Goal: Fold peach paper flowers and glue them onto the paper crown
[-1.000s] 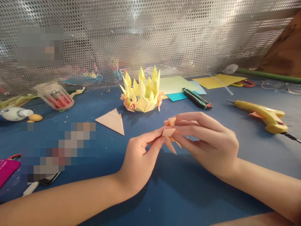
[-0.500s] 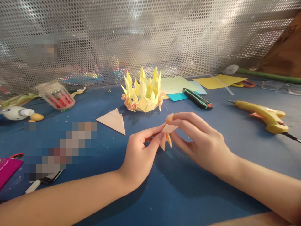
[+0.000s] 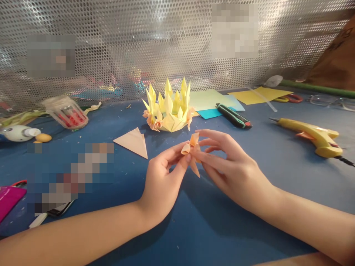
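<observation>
Between my two hands is a small peach origami flower with curled petals and a pointed flap hanging below. My left hand pinches it between thumb and fingers. From the other side, the fingertips of my right hand close on its petals, partly covering it. Just beyond stands a yellow paper crown with tall points and small peach flowers along its lower rim. A folded peach paper triangle lies flat to the left of the crown.
A yellow glue gun with a black cord lies at right. Behind it are a green utility knife, coloured paper sheets and scissors. At left are a tilted jar and a white bottle. Perforated metal backs the table.
My right fingers have moved left across the flower, and one petal now shows curled where it was flat. My left hand keeps its pinch. Things on the table stay put.
</observation>
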Motion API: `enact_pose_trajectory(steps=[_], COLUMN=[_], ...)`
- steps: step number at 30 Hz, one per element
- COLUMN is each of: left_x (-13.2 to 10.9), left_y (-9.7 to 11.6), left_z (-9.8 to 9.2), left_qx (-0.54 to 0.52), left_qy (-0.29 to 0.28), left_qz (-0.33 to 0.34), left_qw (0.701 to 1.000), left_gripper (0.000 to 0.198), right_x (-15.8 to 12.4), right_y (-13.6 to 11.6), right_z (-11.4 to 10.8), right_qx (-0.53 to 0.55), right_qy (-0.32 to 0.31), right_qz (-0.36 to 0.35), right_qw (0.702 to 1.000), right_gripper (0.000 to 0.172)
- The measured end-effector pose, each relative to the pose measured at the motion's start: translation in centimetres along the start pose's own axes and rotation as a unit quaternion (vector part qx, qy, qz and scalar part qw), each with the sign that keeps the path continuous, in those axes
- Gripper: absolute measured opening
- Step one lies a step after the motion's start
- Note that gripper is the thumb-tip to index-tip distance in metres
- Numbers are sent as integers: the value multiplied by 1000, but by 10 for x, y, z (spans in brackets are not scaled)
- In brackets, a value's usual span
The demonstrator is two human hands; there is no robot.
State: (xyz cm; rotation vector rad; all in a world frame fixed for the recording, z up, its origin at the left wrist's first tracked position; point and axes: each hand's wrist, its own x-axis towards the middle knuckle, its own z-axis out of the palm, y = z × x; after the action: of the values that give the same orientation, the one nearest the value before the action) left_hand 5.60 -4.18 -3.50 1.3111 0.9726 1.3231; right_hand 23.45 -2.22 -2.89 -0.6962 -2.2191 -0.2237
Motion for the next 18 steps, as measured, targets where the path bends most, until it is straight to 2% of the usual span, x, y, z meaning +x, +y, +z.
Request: enact_pose_trajectory(steps=[6, 14, 16, 18], left_x=[4, 2, 3, 4], left_y=[-1, -2, -2, -2], left_z=[0, -1, 0, 0], left_qx=[-25, -14, -16, -10], left_qy=[11, 26, 37, 47], left_qz=[-10, -5, -25, -44], left_qw=[1000, 1000, 999, 998], left_gripper=[21, 28, 31, 36], right_x=[4, 2, 3, 4], right_y=[-1, -2, -3, -4], right_z=[2, -3, -3, -2], right_qx=[39, 128, 139, 165], right_qy=[-12, 0, 1, 12], right_qz=[2, 1, 10, 58], right_qw=[999, 992, 990, 985], right_gripper=[37, 48, 45, 37])
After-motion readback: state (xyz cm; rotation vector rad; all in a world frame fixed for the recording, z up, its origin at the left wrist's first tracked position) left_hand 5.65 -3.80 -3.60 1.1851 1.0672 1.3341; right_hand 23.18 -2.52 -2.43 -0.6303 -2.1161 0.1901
